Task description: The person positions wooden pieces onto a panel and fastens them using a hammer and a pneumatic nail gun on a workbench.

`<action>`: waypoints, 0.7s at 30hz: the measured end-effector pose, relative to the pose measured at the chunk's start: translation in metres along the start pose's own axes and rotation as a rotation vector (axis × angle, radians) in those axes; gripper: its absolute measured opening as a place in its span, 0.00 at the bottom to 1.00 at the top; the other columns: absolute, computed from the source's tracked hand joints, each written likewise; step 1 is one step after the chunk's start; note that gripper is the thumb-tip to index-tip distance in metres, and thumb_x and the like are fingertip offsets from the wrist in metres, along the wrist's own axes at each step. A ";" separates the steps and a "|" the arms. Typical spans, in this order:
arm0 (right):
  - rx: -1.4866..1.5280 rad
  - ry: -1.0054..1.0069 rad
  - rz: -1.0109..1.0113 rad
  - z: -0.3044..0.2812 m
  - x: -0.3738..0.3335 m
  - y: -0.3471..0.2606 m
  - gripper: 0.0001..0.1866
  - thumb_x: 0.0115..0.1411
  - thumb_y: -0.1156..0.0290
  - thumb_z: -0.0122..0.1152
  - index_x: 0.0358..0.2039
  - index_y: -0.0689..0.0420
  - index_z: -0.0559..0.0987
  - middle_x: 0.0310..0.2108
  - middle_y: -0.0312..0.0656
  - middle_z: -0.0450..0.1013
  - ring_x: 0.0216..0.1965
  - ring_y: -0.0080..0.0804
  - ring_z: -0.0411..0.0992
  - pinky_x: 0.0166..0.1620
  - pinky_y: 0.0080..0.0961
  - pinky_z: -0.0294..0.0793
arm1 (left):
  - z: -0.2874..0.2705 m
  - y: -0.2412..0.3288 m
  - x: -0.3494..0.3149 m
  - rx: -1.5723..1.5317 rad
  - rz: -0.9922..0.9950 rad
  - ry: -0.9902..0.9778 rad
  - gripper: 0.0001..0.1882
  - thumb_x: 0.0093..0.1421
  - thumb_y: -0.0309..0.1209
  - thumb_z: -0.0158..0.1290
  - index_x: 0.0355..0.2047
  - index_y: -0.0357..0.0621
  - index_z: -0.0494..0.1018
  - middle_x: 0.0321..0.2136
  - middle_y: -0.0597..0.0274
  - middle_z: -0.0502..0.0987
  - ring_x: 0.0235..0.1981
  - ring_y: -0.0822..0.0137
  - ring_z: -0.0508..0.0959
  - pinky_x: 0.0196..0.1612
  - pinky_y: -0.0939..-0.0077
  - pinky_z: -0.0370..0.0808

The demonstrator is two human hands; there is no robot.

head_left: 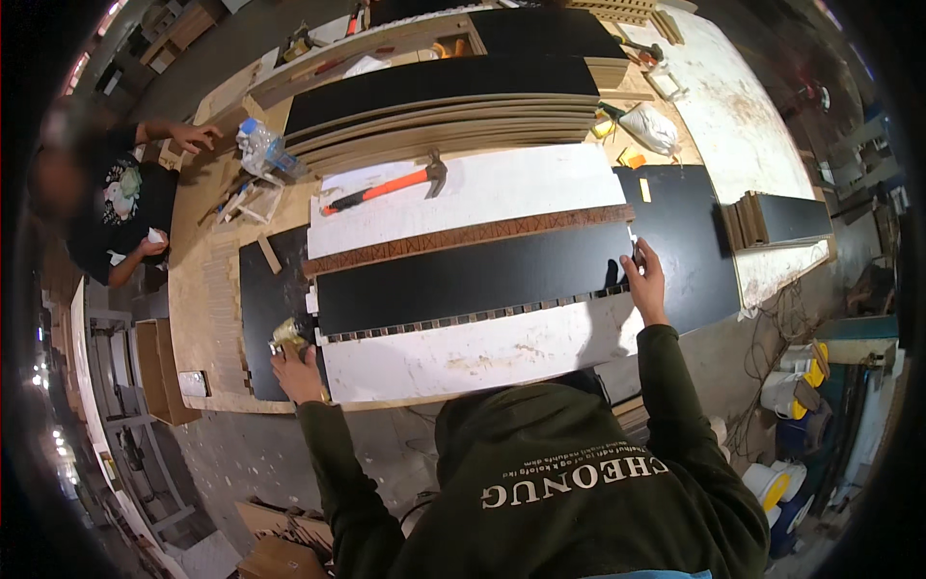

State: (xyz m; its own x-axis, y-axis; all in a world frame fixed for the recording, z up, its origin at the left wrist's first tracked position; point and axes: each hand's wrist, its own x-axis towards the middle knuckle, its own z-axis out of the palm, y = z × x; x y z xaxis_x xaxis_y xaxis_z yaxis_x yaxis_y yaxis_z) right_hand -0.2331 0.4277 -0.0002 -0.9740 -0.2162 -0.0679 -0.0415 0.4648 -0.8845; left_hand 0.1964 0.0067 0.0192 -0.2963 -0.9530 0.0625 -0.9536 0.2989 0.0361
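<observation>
I make out a clear plastic bag of bottles with blue caps [262, 147] at the bench's far left, and what may be a whitish plastic sack [649, 127] at the far right beside the stacked panels.

Dark olive-green hooded sweatshirt, long sleeves to the wrists, pale lettering apparently printed across it; hands bare.

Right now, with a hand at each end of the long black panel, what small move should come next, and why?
Probably nudge the long black panel a little to square it with the white board beneath. The left hand, holding a small brass-coloured object, is at one end and the right hand touches the other end, and the panel lies slightly skewed across the bench.
</observation>
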 end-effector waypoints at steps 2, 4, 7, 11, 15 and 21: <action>-0.031 0.034 -0.009 -0.003 -0.005 -0.002 0.32 0.53 0.69 0.63 0.57 0.63 0.64 0.53 0.50 0.66 0.53 0.35 0.66 0.54 0.27 0.64 | -0.011 0.021 0.000 0.082 0.083 0.138 0.28 0.55 0.41 0.54 0.54 0.43 0.65 0.42 0.50 0.68 0.45 0.48 0.69 0.45 0.55 0.68; -0.023 0.033 -0.004 0.001 -0.007 -0.001 0.31 0.53 0.69 0.62 0.56 0.63 0.64 0.53 0.49 0.66 0.53 0.34 0.66 0.54 0.26 0.64 | -0.014 0.032 -0.001 -0.015 0.207 0.131 0.25 0.56 0.40 0.53 0.53 0.44 0.67 0.42 0.52 0.68 0.45 0.49 0.69 0.46 0.55 0.67; 0.026 0.021 0.036 0.005 -0.011 -0.004 0.29 0.54 0.70 0.62 0.56 0.63 0.65 0.54 0.48 0.66 0.52 0.33 0.66 0.54 0.25 0.64 | 0.003 0.050 -0.012 -0.084 0.333 0.128 0.20 0.58 0.37 0.49 0.48 0.41 0.71 0.42 0.54 0.70 0.46 0.52 0.69 0.46 0.58 0.67; 0.075 -0.015 -0.032 0.006 -0.008 0.015 0.27 0.57 0.68 0.60 0.57 0.58 0.66 0.56 0.46 0.64 0.57 0.34 0.63 0.57 0.26 0.60 | 0.025 0.057 -0.010 -0.135 0.233 0.124 0.20 0.59 0.36 0.48 0.48 0.36 0.71 0.42 0.50 0.70 0.45 0.50 0.69 0.47 0.58 0.66; 0.013 -0.059 -0.129 0.004 -0.013 0.019 0.27 0.59 0.65 0.56 0.59 0.53 0.64 0.62 0.49 0.55 0.63 0.37 0.54 0.62 0.28 0.53 | 0.044 0.055 -0.011 -0.315 0.253 0.212 0.22 0.60 0.34 0.48 0.52 0.35 0.67 0.44 0.46 0.69 0.45 0.47 0.69 0.49 0.57 0.65; 0.156 -0.127 -0.140 0.000 -0.008 0.020 0.29 0.58 0.67 0.57 0.60 0.56 0.63 0.65 0.49 0.48 0.64 0.38 0.51 0.62 0.28 0.53 | 0.056 0.070 -0.006 -0.291 0.194 0.333 0.21 0.61 0.34 0.47 0.53 0.42 0.66 0.46 0.48 0.68 0.45 0.46 0.67 0.48 0.55 0.65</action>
State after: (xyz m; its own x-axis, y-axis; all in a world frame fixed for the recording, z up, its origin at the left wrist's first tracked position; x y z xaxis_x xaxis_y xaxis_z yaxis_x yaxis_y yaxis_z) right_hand -0.2266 0.4386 -0.0170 -0.9248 -0.3804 0.0113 -0.1296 0.2870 -0.9491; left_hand 0.1287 0.0301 -0.0346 -0.3891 -0.8251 0.4097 -0.8140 0.5162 0.2664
